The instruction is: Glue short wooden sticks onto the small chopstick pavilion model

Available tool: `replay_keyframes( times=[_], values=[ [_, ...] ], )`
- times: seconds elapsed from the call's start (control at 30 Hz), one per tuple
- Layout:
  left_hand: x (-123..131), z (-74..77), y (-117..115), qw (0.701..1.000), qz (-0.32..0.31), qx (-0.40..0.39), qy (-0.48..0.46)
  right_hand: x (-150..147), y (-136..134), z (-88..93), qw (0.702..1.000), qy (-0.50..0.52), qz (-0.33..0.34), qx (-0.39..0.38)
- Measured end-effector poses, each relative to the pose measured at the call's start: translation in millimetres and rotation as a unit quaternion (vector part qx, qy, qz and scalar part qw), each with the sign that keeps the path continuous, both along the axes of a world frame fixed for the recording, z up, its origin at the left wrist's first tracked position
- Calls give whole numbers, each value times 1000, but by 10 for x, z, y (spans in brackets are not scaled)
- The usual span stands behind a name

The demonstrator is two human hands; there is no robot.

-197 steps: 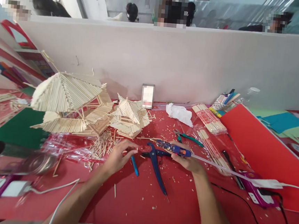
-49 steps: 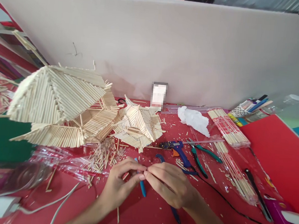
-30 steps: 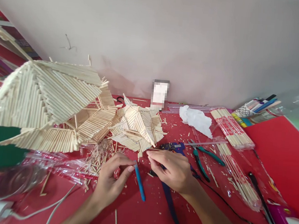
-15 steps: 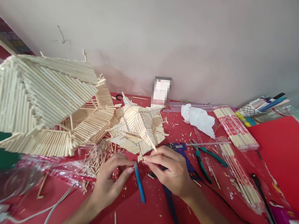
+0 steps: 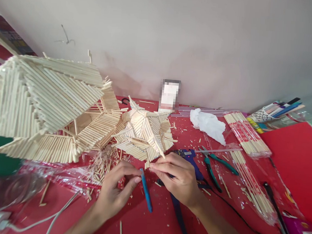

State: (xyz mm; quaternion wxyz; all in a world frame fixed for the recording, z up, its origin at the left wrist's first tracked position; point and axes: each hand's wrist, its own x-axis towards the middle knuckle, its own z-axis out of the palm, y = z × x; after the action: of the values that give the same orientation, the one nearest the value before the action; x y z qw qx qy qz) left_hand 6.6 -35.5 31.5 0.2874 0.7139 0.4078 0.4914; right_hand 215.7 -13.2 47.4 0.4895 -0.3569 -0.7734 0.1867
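Observation:
A small star-shaped stick model [image 5: 144, 130] stands on the red table in front of me, its lower tip close to both hands. My right hand [image 5: 179, 175] has thumb and forefinger pinched at the end of that tip; what is between them is too small to make out. My left hand [image 5: 119, 186] is to the left, thumb and forefinger apart, with nothing seen between them. Its forefinger is at the top end of a blue pen-like stick [image 5: 146, 191] lying on the table. A blue glue gun [image 5: 189, 160] lies partly behind my right hand.
A large stick house [image 5: 59, 94] fills the left side, with stick scraps [image 5: 100, 174] beside it. Teal-handled pliers [image 5: 212, 173], crumpled tissue [image 5: 208, 125] and bagged sticks [image 5: 247, 134] lie on the right. White cables [image 5: 54, 215] cross the lower left. A phone [image 5: 169, 95] leans against the wall.
The whole view has shifted very slightly. Both hands keep nearly the same pose and place beside the small model.

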Motion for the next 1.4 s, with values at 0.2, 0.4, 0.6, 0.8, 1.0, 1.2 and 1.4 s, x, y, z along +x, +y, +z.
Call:
replay_keyframes(
  times=[0.2,0.4,0.6,0.8,1.0,1.2,1.4],
  values=[
    [-9,0,-5,1000,-8,7,1,-7,-20,2,1000,14,9,-10],
    [-9,-17,-7,1000,-14,4,2,-14,-25,-18,1000,12,16,8],
    [-6,-36,-10,1000,-19,-5,1,-13,-17,-33,999,2,20,33],
    [-10,-21,-23,1000,-20,-4,0,-8,-26,-36,999,2,25,29],
    [-15,-15,-18,1000,-22,-3,3,6,-46,-51,1000,-2,8,10],
    [-9,-38,-18,1000,-21,-4,3,-7,-64,-53,1000,-9,-13,2],
    [-13,-35,-25,1000,-25,-7,5,-40,-74,-57,1000,-1,-16,8]
  ],
)
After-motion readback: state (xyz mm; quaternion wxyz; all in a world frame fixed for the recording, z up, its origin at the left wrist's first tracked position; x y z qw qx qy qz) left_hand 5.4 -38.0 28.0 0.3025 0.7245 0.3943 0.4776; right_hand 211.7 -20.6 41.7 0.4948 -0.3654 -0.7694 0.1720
